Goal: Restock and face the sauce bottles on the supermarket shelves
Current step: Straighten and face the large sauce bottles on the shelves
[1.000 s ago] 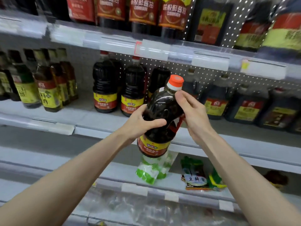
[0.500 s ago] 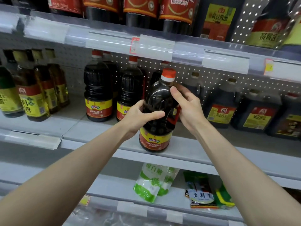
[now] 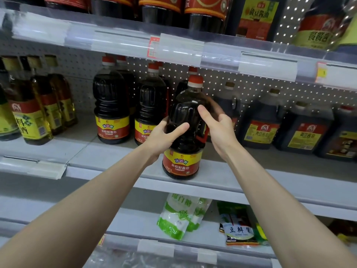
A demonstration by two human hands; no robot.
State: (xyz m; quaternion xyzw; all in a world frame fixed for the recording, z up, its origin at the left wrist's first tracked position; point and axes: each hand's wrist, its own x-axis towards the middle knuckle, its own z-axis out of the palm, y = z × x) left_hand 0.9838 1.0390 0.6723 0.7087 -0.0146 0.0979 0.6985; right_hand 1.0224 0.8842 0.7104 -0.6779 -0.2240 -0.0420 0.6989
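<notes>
Hands [image 3: 160, 139] [image 3: 220, 130] gripping ribbed dark bottle [image 3: 182, 113], orange cap [image 3: 195, 80]

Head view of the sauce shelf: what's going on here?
A person holds a dark sauce bottle with both hands, the left hand round its body, the right hand at its handle side. It stands near the front edge of the middle shelf, label facing out, right of matching bottles.

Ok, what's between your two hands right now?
The red-capped soy sauce bottle, standing at the front of the shelf: left hand grips one side, right hand is at the other, fingers blurred. Head view.
</notes>
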